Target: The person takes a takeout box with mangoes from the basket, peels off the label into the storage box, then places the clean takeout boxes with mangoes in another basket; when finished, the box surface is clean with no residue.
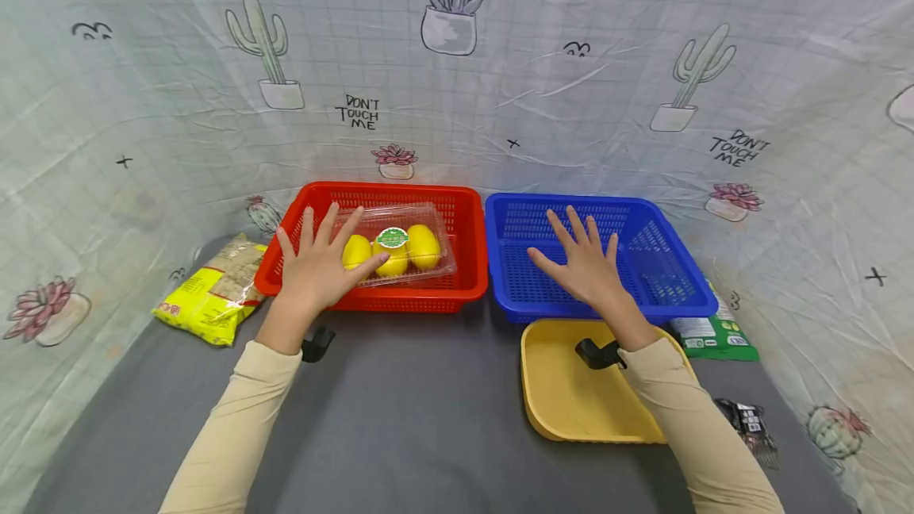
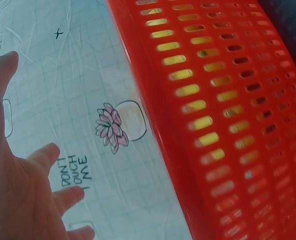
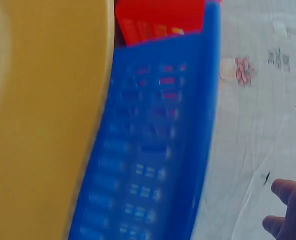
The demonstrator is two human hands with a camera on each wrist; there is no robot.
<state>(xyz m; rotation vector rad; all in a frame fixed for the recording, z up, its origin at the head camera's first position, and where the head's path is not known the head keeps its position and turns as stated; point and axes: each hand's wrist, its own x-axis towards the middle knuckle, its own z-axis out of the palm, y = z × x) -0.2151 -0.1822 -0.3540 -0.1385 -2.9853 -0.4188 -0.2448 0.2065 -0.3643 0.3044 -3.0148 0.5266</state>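
My left hand (image 1: 317, 264), fingers spread wide, is over the near left part of the red basket (image 1: 471, 252). Inside that basket lies a clear plastic box (image 1: 446, 260) of yellow fruit (image 1: 424, 247), with a green and white label on its lid; the thumb overlaps the box in the head view. My right hand (image 1: 587, 266) spreads its fingers above the blue basket (image 1: 514, 256). Neither hand grips anything. In the left wrist view, yellow shows through the slots of the red basket's wall (image 2: 153, 100). A yellow tray (image 1: 571, 395) lies below my right wrist.
A yellow bag of food (image 1: 221, 292) rests left of the red basket. A green packet (image 1: 714, 331) sits beside the blue basket's right end, partly hidden. A small dark packet (image 1: 750, 427) lies right of my right forearm. A printed cloth (image 1: 500, 101) hangs behind the grey table (image 1: 414, 411).
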